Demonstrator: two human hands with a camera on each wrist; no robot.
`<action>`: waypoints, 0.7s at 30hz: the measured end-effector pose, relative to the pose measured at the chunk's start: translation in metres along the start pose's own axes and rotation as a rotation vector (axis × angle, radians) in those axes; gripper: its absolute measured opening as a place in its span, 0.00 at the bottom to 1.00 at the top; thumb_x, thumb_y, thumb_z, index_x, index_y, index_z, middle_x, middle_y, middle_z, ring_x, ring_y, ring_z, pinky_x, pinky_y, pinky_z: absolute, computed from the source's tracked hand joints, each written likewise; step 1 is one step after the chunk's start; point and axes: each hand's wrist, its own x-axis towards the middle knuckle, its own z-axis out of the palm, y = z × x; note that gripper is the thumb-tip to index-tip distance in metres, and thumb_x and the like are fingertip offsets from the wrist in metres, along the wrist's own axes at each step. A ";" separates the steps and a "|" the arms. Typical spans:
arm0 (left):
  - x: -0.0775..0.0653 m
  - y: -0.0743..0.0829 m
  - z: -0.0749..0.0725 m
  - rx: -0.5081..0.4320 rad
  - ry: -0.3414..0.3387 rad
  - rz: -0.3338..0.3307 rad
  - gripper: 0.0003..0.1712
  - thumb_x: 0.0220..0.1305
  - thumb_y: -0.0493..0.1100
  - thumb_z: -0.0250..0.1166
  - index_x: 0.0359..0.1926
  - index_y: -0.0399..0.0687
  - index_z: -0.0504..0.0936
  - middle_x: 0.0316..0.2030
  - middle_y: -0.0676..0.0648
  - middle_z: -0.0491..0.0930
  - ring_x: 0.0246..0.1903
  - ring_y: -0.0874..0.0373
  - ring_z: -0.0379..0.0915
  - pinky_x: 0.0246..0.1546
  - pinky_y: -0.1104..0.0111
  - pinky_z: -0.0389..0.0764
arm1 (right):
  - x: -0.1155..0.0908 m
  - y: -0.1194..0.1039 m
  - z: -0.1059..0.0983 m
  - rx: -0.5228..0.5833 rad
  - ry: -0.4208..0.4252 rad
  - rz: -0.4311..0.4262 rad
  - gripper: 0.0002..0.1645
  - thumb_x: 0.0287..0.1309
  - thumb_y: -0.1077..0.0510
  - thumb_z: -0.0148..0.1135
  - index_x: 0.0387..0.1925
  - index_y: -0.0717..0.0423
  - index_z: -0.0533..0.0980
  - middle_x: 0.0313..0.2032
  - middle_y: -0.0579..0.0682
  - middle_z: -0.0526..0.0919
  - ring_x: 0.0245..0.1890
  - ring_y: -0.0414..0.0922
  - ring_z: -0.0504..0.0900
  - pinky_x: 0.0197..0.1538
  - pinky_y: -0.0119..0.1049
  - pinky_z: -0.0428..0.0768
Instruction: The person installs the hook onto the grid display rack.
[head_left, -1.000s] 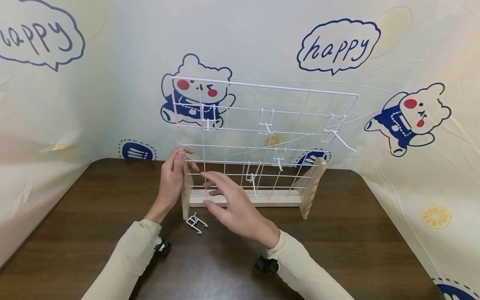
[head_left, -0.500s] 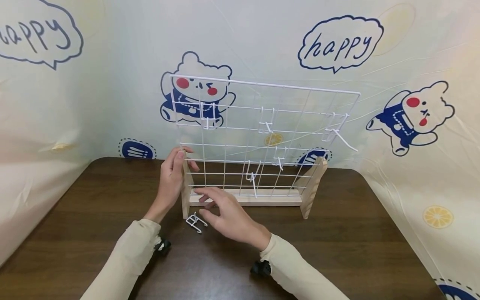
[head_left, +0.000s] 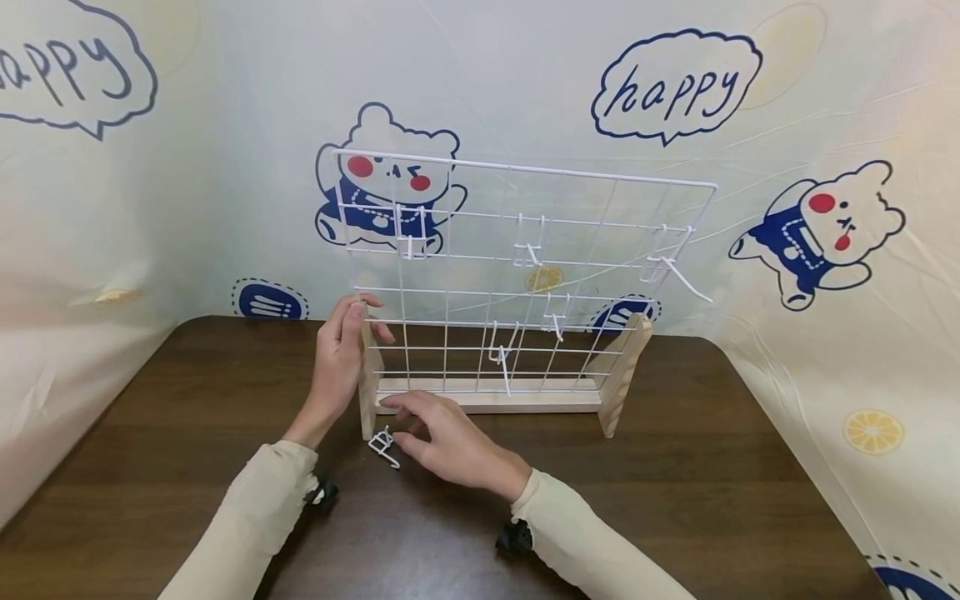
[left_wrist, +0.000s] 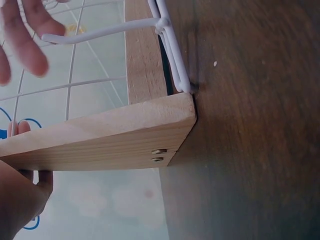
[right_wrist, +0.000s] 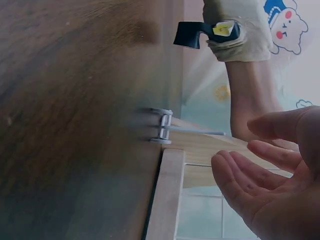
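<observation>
A white wire grid rack [head_left: 423, 321] with wooden side panels stands upright on the table. My left hand [head_left: 337, 354] grips the top of its left wooden panel [left_wrist: 100, 142], with fingertips showing on the inner side in the left wrist view. A loose white wire hook [head_left: 380, 446] lies on the table by that panel's foot, its prong sticking up in the right wrist view. My right hand [head_left: 453, 442] hovers with parted, slightly bent fingers close over the hook [right_wrist: 165, 127], and nothing is between thumb and fingers [right_wrist: 232, 182]. In the head view, the right thumb partly hides the hook.
Several white hooks hang on the grid, among them a long-pronged one [head_left: 678, 275] at the upper right. A wooden crossbar [head_left: 525, 403] joins the side panels at the bottom. Behind the brown table [head_left: 675, 483] hangs a printed cloth [head_left: 525, 75] with bears.
My right hand has moved down and to the left, from in front of the grid to the loose hook. My left hand stays on the wooden panel.
</observation>
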 end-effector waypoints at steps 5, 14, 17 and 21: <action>0.000 0.002 0.001 -0.013 0.003 0.001 0.21 0.81 0.44 0.41 0.50 0.29 0.72 0.30 0.21 0.75 0.32 0.34 0.74 0.30 0.70 0.75 | 0.001 0.005 0.004 -0.029 -0.046 0.007 0.24 0.65 0.65 0.61 0.62 0.60 0.73 0.57 0.53 0.80 0.48 0.44 0.84 0.52 0.30 0.78; 0.002 -0.020 -0.003 -0.024 0.001 0.004 0.21 0.81 0.45 0.41 0.54 0.32 0.73 0.30 0.25 0.77 0.32 0.41 0.77 0.32 0.68 0.76 | 0.000 0.008 0.008 -0.048 -0.101 -0.004 0.18 0.68 0.65 0.58 0.58 0.61 0.77 0.55 0.53 0.83 0.50 0.39 0.83 0.51 0.28 0.78; 0.002 -0.021 -0.003 -0.025 0.001 0.004 0.22 0.81 0.45 0.40 0.54 0.30 0.72 0.31 0.24 0.77 0.32 0.40 0.77 0.32 0.68 0.76 | -0.001 0.008 0.007 -0.059 -0.099 -0.001 0.16 0.68 0.64 0.58 0.55 0.60 0.79 0.52 0.52 0.84 0.50 0.40 0.83 0.52 0.29 0.78; 0.001 -0.006 0.000 -0.025 -0.002 0.009 0.23 0.81 0.43 0.40 0.53 0.23 0.69 0.30 0.20 0.75 0.33 0.34 0.74 0.32 0.70 0.75 | -0.001 0.010 0.006 -0.081 -0.090 -0.005 0.12 0.67 0.64 0.59 0.49 0.58 0.82 0.47 0.48 0.86 0.48 0.36 0.82 0.52 0.30 0.78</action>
